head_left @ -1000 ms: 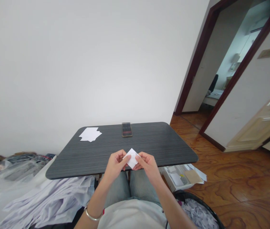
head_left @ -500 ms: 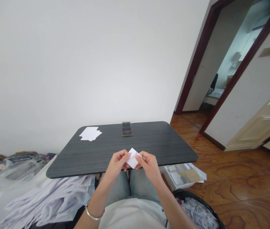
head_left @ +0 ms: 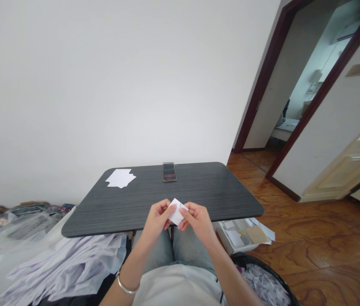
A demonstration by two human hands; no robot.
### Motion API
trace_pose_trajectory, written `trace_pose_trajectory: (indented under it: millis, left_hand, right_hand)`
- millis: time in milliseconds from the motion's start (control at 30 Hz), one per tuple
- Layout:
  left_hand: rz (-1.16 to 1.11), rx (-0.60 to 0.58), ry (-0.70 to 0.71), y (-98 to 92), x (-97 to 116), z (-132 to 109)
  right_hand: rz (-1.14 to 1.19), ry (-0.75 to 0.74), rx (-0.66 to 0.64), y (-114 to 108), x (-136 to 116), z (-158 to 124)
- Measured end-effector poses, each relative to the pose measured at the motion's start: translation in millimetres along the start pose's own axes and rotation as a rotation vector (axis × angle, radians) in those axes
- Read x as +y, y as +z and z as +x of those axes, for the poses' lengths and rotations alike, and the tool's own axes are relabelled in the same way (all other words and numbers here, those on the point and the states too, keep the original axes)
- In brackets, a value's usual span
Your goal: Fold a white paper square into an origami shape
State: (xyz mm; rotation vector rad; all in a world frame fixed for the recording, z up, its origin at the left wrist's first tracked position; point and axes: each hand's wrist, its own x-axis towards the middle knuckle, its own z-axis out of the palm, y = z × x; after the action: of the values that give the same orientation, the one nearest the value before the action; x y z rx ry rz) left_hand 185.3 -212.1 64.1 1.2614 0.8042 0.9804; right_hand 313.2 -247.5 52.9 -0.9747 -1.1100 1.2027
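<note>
A small folded piece of white paper [head_left: 176, 216] is held between both hands, just over the front edge of the dark table [head_left: 205, 182]. My left hand [head_left: 158, 216] pinches its left side, with the thumb lying on top. On the opposite side, my right hand [head_left: 195, 216] grips the paper between thumb and fingers. One corner points away from me. The fingers behind the paper are partly hidden.
Loose white paper sheets [head_left: 120, 178] lie at the table's back left. A phone [head_left: 169, 172] rests near the back edge. Below right are a white box [head_left: 227, 240] of papers and a black bin [head_left: 262, 282] of scraps. White cloth [head_left: 71, 267] is heaped at left.
The paper has turned and shifted very slightly to the left in my fingers, and my left thumb lies a little further over it. The other things stay where they were.
</note>
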Motion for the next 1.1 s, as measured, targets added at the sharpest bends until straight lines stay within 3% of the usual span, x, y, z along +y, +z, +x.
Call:
trace_pose_trajectory:
  millis: [400, 700, 1100]
  left_hand:
    - [0.067, 0.036, 0.074, 0.4, 3.4, -0.2]
    - [-0.06, 0.015, -0.063, 4.5, 1.0, 0.3]
    - [0.078, 0.128, 0.165, 7.6, -9.7, 2.2]
  right_hand:
    - [0.012, 0.016, -0.068, -2.8, -1.0, 2.4]
    - [-0.074, 0.014, -0.03, -2.4, -2.6, 1.4]
    - [0.008, 0.027, 0.007, -1.0, -1.5, 3.0]
